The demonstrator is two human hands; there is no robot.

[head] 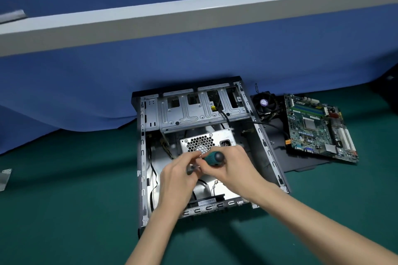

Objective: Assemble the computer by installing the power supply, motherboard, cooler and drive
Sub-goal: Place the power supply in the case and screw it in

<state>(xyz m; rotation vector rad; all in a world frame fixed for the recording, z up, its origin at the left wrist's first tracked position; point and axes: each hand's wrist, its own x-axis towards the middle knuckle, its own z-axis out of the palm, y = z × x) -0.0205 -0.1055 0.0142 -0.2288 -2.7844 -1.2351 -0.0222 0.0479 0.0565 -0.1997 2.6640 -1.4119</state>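
Observation:
An open metal computer case point(144, 157) lies flat on the green mat. Inside it sits the silver power supply point(206, 140), its honeycomb fan grille facing me. My right hand point(234, 167) grips the teal handle of a screwdriver point(215, 158) above the case. My left hand point(178, 174) pinches the screwdriver's shaft near the tip; whether a screw is there I cannot tell. The green motherboard point(316, 129) lies to the right on a dark case panel point(301, 161). The black cooler fan point(265, 103) stands behind it.
A blue cloth wall point(107, 83) with a white rail point(193, 17) rises just behind the case. A small metal bracket point(5, 178) lies at the mat's left edge. Black cables point(224, 116) trail through the case.

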